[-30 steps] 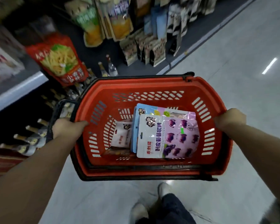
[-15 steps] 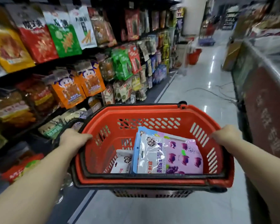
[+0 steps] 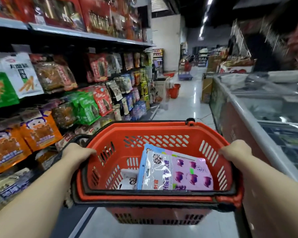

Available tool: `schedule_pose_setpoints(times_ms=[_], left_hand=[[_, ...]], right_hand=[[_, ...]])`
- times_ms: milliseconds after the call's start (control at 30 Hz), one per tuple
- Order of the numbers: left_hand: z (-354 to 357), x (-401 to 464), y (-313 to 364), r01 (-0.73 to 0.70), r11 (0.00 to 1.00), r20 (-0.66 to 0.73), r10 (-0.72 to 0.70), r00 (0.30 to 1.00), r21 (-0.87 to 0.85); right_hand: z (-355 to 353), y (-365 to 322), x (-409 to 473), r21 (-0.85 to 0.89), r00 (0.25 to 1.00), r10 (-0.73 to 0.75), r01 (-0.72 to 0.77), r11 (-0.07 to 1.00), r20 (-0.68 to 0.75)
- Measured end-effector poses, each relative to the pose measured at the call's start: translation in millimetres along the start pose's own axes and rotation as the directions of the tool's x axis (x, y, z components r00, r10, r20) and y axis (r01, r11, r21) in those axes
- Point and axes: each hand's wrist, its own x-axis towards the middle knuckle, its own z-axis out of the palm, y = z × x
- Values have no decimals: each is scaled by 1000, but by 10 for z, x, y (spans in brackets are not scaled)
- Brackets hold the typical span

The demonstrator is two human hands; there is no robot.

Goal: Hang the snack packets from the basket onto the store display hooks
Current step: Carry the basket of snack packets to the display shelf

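Observation:
I carry a red plastic basket [image 3: 155, 129] in front of me with both hands. My left hand [image 3: 77, 154] grips its left rim and my right hand [image 3: 236, 152] grips its right rim. Inside lies a white and purple grape-candy packet [image 3: 177, 172] on top of a blue-edged packet [image 3: 150, 148]. A smaller white packet [image 3: 129, 179] lies low at the basket's left. Hanging snack packets fill the display rack [image 3: 86, 103] on my left.
A long chest freezer [image 3: 258, 107] with glass lids runs along the right of the aisle. The shiny floor [image 3: 186, 103] stretches ahead. A red bucket [image 3: 174, 91] and a blue trolley [image 3: 185, 76] stand farther down the aisle.
My view has tilted up from the floor and basket to the aisle ahead. Both hands stay on the basket rims. The packets inside have barely shifted.

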Motion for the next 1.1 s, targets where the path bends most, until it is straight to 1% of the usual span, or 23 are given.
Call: schedule_pose_setpoints(times_ms=[167, 267, 433, 533, 667, 800, 967, 1100], left_hand=[[442, 326, 597, -52, 998, -3, 52, 999, 18], [685, 662, 987, -68, 996, -9, 69, 998, 48], [1203, 1429, 1648, -88, 994, 28, 86, 996, 69], [1525, 1934, 2085, -99, 992, 49, 95, 994, 75], [1887, 2664, 2816, -147, 989, 55, 146, 988, 15], [2269, 3337, 3521, -193, 981, 70, 191, 979, 11], [2758, 3962, 4312, -205, 979, 73, 205, 976, -10], [3251, 4392, 4839, -209, 978, 51, 209, 976, -12]], right_hand=[[-134, -189, 724, 16, 998, -6, 7, 1000, -58], [-132, -377, 1145, 36, 999, 2, 0, 999, -51], [102, -640, 1926, 54, 997, 36, -32, 998, -67], [274, -909, 2479, 25, 996, 43, -41, 999, -78], [401, -1379, 3268, 30, 991, 60, -57, 998, -122], [444, -1775, 3988, 69, 985, 62, -51, 996, -163], [484, -2105, 4930, 92, 972, 79, -60, 994, -220], [625, -2308, 5842, 54, 970, 74, -63, 997, -233]])
